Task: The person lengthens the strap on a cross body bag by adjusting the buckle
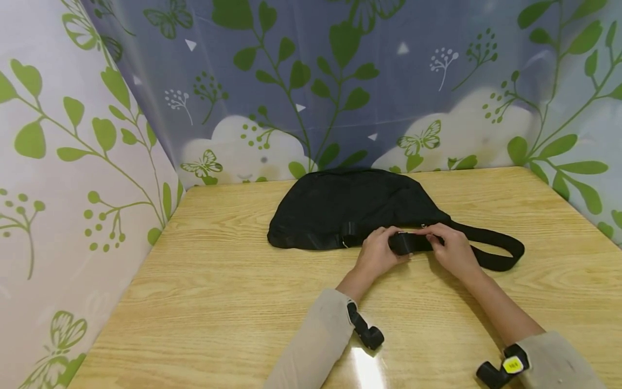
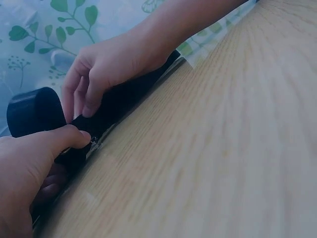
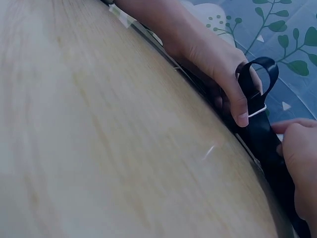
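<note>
A black bag, shaped like a half-moon waist bag, lies flat at the back of the table. Along its front edge my left hand pinches the bag's black strap beside a metal slider. From that slider a small loop of webbing stands up, clearest in the right wrist view. My right hand pinches the strap a little farther right, its index finger pointing toward the left hand. Some fingertips of both hands are hidden behind the strap.
The wooden table stretches in front of the bag and to both sides. A patterned cloth backdrop rises right behind the bag, with another wall of it at the left. Right of the hands, the rest of the strap curves in a wide loop.
</note>
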### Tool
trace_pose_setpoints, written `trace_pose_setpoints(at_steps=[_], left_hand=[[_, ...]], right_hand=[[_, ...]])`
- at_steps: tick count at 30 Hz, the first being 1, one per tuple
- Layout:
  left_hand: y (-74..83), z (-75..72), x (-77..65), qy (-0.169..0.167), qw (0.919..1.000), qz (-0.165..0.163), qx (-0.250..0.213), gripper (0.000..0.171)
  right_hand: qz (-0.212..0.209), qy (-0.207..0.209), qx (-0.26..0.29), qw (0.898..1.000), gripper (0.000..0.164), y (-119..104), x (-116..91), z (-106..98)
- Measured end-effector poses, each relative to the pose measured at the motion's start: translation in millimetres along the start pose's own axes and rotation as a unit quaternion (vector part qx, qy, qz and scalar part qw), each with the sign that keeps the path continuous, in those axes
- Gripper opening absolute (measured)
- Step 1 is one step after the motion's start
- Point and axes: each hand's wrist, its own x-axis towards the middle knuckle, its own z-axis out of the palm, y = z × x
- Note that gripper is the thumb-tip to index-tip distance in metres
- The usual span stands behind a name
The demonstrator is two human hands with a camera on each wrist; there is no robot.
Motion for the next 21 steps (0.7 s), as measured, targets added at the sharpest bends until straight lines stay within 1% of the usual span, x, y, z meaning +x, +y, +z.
trace_pose_setpoints(at_steps=[3, 6, 9, 11, 13, 15, 19, 21], left_hand=[[0.3, 0.6, 0.4, -0.001, 0.9999, -0.013, -0.009, 0.049], [0.3, 0.5, 0.3, -0.002, 0.9995, -0.025, -0.021, 0.048], [0.4, 0.1, -0.3, -0.001, 0.9991, -0.031, -0.028, 0.048], [0.2, -0.2, -0.6, -0.002, 0.9994, -0.026, -0.023, 0.049], [0.0, -0.2, -0.9, -0.005, 0.9997, -0.019, -0.018, 0.049], [-0.3, 0.1, -1.0, -0.01, 0.9998, -0.011, -0.012, 0.05], [-1.0, -0.1, -1.1, -0.015, 0.9999, 0.002, -0.005, 0.051], [-1.2, -0.6, -1.2, -0.014, 0.9999, 0.005, -0.003, 0.052]], right_hand=[[0.035, 0.011, -0.038, 0.999, 0.028, 1.2, -0.5, -2.6], [0.07, 0.025, -0.076, 0.994, 0.03, 2.9, -1.3, -5.7], [0.091, 0.029, -0.094, 0.991, 0.029, 5.0, -2.0, -7.9], [0.095, 0.021, -0.096, 0.991, 0.028, 6.1, -2.2, -8.2], [0.091, 0.005, -0.088, 0.992, 0.027, 6.7, -2.4, -7.6], [0.079, -0.018, -0.068, 0.994, 0.027, 6.8, -2.1, -5.8], [0.025, -0.067, -0.003, 0.997, 0.028, 5.3, -0.7, -1.5], [-0.002, -0.077, 0.025, 0.997, 0.029, 4.4, -0.1, 0.1]])
